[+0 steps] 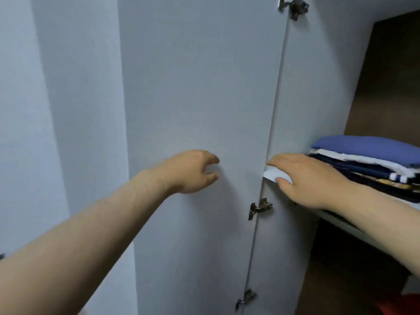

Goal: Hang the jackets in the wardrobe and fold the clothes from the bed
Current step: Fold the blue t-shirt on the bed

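The fingers of the left hand [193, 171] bend loosely and hold nothing, close to the grey door [193, 87]. The right hand [304, 178] lays straight, close-together fingers on the shelf [272, 173] edge, just beside the folded clothes [368, 160]. To swing the door well, fingers should probably stay off the hinge [260, 208]. The wardrobe [386, 76] is dark brown inside.
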Available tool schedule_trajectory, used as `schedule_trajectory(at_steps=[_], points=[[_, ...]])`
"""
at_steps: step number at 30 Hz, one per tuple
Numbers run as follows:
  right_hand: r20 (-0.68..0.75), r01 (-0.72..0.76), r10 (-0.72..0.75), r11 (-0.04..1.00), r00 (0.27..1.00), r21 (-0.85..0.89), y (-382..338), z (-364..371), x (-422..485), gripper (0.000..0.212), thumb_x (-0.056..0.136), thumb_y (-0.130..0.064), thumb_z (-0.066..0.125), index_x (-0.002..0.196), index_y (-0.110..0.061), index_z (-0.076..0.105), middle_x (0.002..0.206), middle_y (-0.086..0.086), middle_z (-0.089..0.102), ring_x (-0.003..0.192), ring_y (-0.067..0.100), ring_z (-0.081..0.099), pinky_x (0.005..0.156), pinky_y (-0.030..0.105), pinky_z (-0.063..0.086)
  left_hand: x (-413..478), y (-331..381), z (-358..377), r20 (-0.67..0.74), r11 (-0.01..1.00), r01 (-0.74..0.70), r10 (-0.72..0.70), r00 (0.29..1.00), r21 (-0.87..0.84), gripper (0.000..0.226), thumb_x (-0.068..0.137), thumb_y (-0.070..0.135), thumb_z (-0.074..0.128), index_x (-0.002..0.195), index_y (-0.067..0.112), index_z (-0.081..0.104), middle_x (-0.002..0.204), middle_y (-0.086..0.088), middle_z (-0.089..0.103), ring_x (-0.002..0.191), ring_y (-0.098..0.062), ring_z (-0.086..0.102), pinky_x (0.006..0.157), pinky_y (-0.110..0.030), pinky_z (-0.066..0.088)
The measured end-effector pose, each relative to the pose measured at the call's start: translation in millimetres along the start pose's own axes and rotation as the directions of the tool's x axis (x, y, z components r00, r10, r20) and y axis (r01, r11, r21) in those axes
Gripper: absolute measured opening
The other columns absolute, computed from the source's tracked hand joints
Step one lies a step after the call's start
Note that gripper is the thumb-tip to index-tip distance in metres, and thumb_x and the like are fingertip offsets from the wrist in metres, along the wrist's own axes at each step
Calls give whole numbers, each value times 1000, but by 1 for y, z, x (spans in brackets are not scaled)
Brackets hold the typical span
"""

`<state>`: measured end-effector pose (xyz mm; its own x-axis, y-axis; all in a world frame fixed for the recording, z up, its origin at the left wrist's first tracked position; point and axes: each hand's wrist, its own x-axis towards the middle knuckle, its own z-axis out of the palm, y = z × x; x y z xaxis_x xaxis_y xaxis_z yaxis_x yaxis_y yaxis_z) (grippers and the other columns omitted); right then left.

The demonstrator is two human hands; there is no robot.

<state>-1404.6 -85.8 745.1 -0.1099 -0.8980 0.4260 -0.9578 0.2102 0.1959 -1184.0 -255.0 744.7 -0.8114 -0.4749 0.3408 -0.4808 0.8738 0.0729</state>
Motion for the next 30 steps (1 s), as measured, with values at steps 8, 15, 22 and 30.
schedule_trajectory(at_steps=[8,15,22,30], points=[[108,266,-276,959,955,100,-170,3,33,45,102,-36,42,146,-35,40,147,-13,49,134,13,47,106,30,40,-159,-86,-50,-22,965,261,-262,965,-26,37,98,36,51,134,31,58,140,15,55,128,-10,50,107,-30,40],[96,437,-480,852,872,287,-349,-13,42,44,104,-38,36,148,-39,36,145,-18,48,131,8,47,101,26,40,-323,-190,-84,105,807,591,-588,802,8,41,96,37,53,137,30,54,147,11,48,131,-11,47,106,-27,35],[70,598,-647,736,759,316,-522,-21,38,46,104,-36,38,150,-32,35,146,-7,48,133,18,45,106,37,41,-489,-264,-115,100,672,738,-740,665,61,44,95,35,57,137,24,55,145,4,53,132,-14,48,110,-28,36],[45,718,-789,579,612,386,-687,-12,19,47,102,-36,43,148,-33,36,137,-6,52,124,16,50,99,32,44,-690,-300,-122,126,436,898,-896,426,65,49,98,39,54,143,21,49,150,4,47,137,-14,43,109,-25,31]])
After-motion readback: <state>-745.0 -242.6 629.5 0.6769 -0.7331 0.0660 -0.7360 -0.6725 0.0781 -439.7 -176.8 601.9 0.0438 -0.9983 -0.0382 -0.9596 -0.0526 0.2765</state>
